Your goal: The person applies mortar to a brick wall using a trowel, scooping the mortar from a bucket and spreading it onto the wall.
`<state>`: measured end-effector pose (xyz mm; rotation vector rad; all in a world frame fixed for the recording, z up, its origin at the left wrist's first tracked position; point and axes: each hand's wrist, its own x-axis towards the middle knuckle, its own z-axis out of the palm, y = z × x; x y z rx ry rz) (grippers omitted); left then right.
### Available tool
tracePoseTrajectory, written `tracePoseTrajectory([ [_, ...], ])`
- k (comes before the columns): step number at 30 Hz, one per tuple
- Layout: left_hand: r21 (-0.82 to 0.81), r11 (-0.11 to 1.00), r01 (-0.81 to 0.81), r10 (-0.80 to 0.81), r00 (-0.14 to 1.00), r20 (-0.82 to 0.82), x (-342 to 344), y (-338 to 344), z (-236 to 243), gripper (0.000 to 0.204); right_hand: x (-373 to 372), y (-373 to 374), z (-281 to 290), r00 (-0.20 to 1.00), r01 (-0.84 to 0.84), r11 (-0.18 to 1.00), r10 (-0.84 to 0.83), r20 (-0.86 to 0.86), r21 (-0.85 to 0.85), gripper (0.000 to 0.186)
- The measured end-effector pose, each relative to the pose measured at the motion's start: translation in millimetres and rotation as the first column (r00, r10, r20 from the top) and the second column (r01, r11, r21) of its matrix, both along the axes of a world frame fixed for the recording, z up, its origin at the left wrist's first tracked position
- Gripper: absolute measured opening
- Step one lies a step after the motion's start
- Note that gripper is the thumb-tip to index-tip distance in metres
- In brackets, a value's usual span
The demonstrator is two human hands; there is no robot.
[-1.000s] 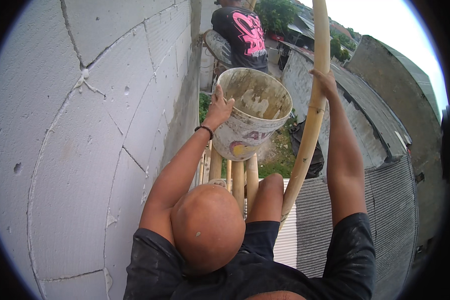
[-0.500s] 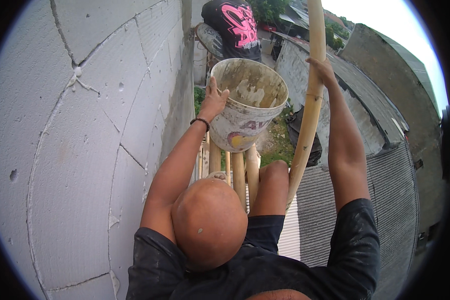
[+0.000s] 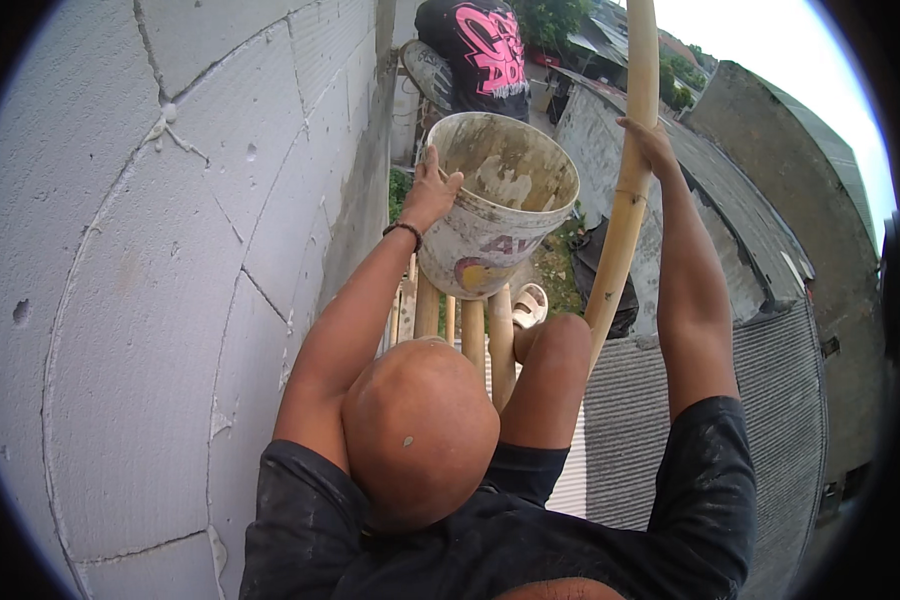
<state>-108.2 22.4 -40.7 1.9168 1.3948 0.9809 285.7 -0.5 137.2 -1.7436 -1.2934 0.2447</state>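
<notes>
A white plastic bucket point(image 3: 490, 245) with stained, mortar-crusted inner walls tilts slightly toward me, its open mouth facing up. My left hand point(image 3: 431, 193), a dark beaded bracelet at its wrist, grips the bucket's left rim. Whether the bucket rests on the bamboo poles point(image 3: 473, 330) beneath it or hangs from my hand, I cannot tell. Over on the right, my right hand point(image 3: 650, 145) is wrapped round a thick upright bamboo pole point(image 3: 625, 215). Both arms are stretched forward, and my bent knees show below the bucket.
A pale block wall point(image 3: 160, 330) with mortar joints rises close on my left. Beyond the bucket is another person point(image 3: 482, 60) in a dark shirt with a pink print. Far below on the right lie corrugated roofs point(image 3: 700, 410), an old wall and grass.
My right knee has swung slightly right and up, and a sandalled foot now shows beside the poles. The view has shifted a little. Both hands keep their holds.
</notes>
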Motion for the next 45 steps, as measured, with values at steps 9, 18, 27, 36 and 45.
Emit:
tracePoseTrajectory([
  [9, -0.039, 0.999, 0.001, -0.001, 1.0, 0.007, -1, -5, 3, 0.094, 8, 5, -2, 1.0, 0.003, 1.0, -0.002, 0.028, -0.029, 0.068],
  [18, -0.014, 0.996, 0.093, -0.089, 0.975, 0.204, -6, 1, -4, 0.097, 0, 1, 7, 0.998, 0.036, 0.993, -0.042, -0.048, -0.109, 0.078],
  [27, -0.066, 0.99, 0.128, -0.114, 0.977, 0.177, -4, 7, -4, 0.097, 23, 20, -1, 0.994, 0.103, 0.99, -0.101, 0.031, -0.101, 0.075],
  [36, -0.09, 0.993, 0.07, -0.07, 0.997, 0.013, -16, 2, 10, 0.101, -5, 19, -11, 0.99, 0.114, 0.991, -0.108, 0.092, -0.067, 0.093],
  [45, -0.132, 0.985, 0.111, -0.154, 0.908, -0.39, -20, -12, 54, 0.091, -22, -4, 14, 0.991, -0.027, 0.98, 0.053, 0.126, -0.199, 0.082],
])
